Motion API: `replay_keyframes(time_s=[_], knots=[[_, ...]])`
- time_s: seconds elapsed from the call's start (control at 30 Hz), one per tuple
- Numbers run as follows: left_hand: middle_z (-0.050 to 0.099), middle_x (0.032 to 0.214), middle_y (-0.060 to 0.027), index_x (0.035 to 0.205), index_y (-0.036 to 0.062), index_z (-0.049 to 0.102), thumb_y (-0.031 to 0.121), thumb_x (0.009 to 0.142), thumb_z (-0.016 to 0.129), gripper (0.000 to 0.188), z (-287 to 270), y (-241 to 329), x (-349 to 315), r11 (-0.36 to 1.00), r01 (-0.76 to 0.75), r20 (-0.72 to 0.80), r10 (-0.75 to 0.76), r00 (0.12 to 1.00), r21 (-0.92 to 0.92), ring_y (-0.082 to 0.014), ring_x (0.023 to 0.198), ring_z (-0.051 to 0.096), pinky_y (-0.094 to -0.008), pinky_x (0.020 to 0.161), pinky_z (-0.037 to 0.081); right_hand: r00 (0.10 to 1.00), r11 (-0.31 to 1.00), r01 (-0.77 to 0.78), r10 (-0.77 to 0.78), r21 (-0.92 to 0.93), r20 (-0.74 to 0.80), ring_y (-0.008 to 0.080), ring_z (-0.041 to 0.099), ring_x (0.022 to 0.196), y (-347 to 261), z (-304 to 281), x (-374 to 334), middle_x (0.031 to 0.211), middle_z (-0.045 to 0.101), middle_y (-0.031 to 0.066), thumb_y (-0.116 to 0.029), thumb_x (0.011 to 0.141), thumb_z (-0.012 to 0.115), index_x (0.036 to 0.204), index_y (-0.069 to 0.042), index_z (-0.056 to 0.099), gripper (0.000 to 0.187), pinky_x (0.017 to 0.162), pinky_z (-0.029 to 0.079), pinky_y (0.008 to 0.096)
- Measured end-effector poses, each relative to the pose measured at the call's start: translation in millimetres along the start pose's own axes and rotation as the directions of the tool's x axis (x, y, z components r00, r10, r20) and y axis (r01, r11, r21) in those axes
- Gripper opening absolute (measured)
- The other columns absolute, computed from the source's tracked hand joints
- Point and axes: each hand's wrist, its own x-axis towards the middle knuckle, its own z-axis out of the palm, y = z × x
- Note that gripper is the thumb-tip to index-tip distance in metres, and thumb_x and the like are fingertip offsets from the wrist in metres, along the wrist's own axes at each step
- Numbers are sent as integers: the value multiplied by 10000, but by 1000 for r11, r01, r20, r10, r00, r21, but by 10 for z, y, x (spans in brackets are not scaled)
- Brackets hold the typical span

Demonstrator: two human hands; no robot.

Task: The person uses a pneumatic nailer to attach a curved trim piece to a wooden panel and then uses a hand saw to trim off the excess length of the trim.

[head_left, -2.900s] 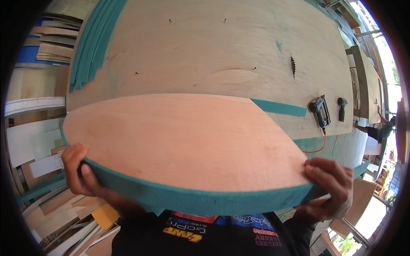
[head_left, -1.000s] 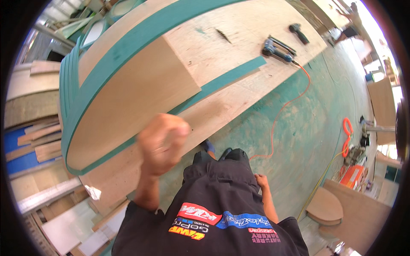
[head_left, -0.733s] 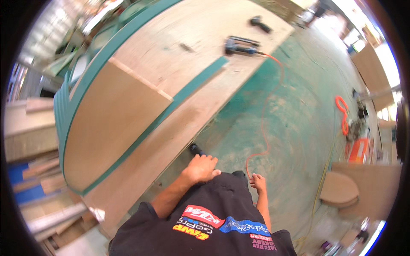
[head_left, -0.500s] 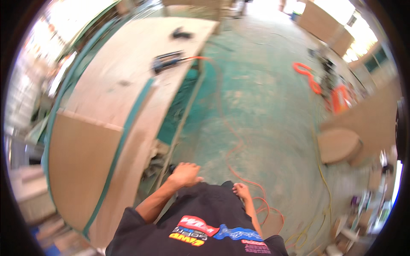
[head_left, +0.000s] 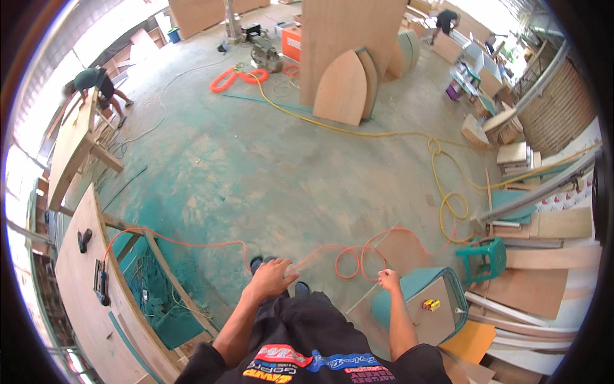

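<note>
My left hand hangs in front of my body above the dark shoes, fingers stretched out, holding nothing. My right hand is closed, its fingers curled; what they may hold is too small to make out. It is nearest to a rounded, teal-edged wooden piece with a small yellow-and-red item on its top. An orange air hose lies on the floor ahead of both hands. To my left, a wooden worktop carries a nail gun, a small dark tool and a teal strip.
A green plastic stool stands at right beside stacked boards. A yellow hose crosses the floor. Ahead, arched panels lean against a large plywood sheet. One person bends over a bench at far left; another works at far right.
My view has swung right, away from the worktop, which now sits at the lower left. The left hand's fingers have spread, and the right hand has moved out from my body.
</note>
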Motion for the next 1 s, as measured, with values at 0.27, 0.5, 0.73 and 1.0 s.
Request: replay_keyframes(time_s=[0.27, 0.5, 0.73, 1.0], knots=[[658, 1286, -217, 1267, 20, 627, 498, 961, 616, 568, 158, 453, 1635, 954, -152, 430, 28, 902, 258, -385, 1225, 618, -530, 1011, 466, 920, 931, -343, 306, 126, 245, 172, 672, 642, 752, 723, -332, 823, 705, 62, -289, 988, 639, 1040, -43, 697, 257, 522, 523, 328], [679, 1229, -219, 1243, 24, 640, 487, 966, 601, 541, -143, 755, 3863, 910, -347, 573, 163, 803, 228, -394, 1186, 632, -530, 983, 496, 706, 651, -707, 624, 277, 335, 260, 698, 691, 627, 446, 534, 883, 711, 121, -317, 967, 648, 1085, -34, 668, 307, 563, 549, 394], [676, 1247, -218, 1238, 17, 640, 468, 959, 626, 531, -1526, 1424, 6382, 874, -307, 338, 179, 924, 376, -402, 1180, 630, -528, 991, 486, 873, 657, -378, 487, 652, 15, 218, 710, 767, -1291, -680, 2167, 932, 723, 104, -315, 996, 628, 1119, -40, 651, 302, 644, 577, 375], [703, 1176, -214, 1192, 33, 659, 505, 960, 615, 528, -2221, 2216, 8712, 859, -248, 162, 194, 967, 449, -410, 1111, 658, -530, 929, 514, 874, 740, -395, 486, 544, -27, 227, 711, 873, -2364, -1397, 3957, 974, 733, 113, -323, 989, 628, 1065, -29, 722, 318, 704, 557, 398]])
